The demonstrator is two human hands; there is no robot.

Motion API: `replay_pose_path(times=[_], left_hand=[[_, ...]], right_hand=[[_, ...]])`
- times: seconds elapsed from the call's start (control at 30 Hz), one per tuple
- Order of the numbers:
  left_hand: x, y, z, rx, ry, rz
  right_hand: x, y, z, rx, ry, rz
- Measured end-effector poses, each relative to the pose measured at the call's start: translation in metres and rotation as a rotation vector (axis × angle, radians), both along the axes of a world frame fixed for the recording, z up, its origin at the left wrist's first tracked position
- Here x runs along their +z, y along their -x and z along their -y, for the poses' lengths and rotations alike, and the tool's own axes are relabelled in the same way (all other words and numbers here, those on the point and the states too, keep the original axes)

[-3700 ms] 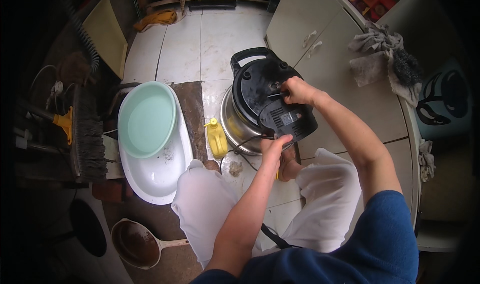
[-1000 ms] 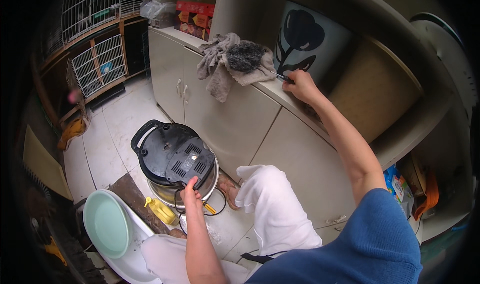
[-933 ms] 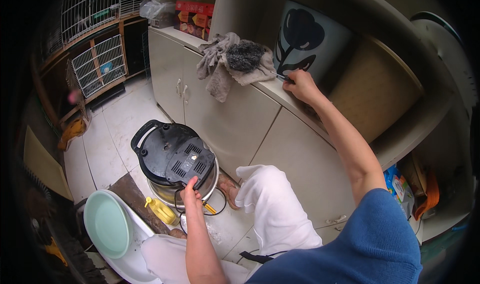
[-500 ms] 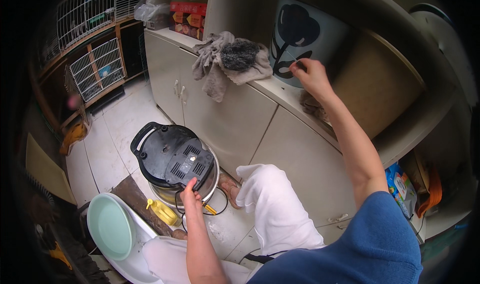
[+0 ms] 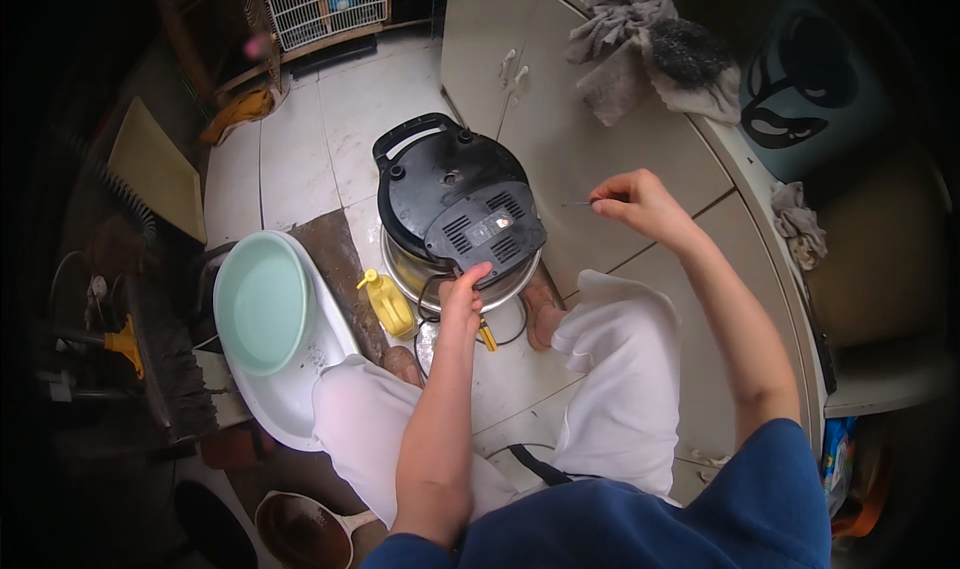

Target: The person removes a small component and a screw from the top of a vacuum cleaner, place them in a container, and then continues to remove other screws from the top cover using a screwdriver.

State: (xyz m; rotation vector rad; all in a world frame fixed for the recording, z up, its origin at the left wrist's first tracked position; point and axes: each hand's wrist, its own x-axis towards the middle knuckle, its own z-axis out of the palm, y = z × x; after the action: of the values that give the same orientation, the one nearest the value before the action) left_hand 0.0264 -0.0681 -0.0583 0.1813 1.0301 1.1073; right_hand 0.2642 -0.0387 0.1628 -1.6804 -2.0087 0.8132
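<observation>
1. Black appliance: sits bottom side up on a silver metal pot, on the floor in front of the person. Vent slots and a loop handle visible; handle points away from the person.
2. Left hand: closed on the appliance's near edge, thumb on top. A yellow-handled item shows just below; whether the fingers touch it cannot be determined.
3. Right hand: well apart from the left, raised to the right of the appliance. Thumb and fingers pinch a thin tool, its shaft pointing left. Tip type too small to determine.
4. Left of pot: a yellow bottle nearby; farther left, a pale green basin rests in a white tub.
5. Right side: beige cupboard, grey cloths draped over its top edge.
</observation>
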Motion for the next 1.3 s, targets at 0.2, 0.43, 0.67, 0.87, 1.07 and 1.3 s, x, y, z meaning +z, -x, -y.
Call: replay_pose_path(times=[0.2, 0.43, 0.67, 0.87, 1.07, 1.3], left_hand=[[0.003, 0.001, -0.002, -0.034, -0.017, -0.04], [0.002, 0.007, -0.002, -0.054, -0.021, -0.061], [0.007, 0.01, 0.0, -0.076, -0.031, -0.056], [0.007, 0.008, 0.0, -0.079, -0.056, -0.068], [0.001, 0.005, 0.002, -0.061, -0.062, -0.076], [-0.003, -0.011, 0.003, 0.104, -0.068, 0.106]], right_hand=[[-0.074, -0.004, -0.059, -0.1, -0.02, 0.184], [-0.101, 0.005, -0.088, -0.123, -0.034, 0.187], [-0.101, 0.007, -0.098, -0.054, -0.049, 0.246], [-0.095, 0.012, -0.105, 0.064, -0.086, 0.368], [-0.086, 0.032, -0.112, 0.208, -0.117, 0.534], [-0.08, 0.027, -0.139, 0.178, 0.113, 0.461]])
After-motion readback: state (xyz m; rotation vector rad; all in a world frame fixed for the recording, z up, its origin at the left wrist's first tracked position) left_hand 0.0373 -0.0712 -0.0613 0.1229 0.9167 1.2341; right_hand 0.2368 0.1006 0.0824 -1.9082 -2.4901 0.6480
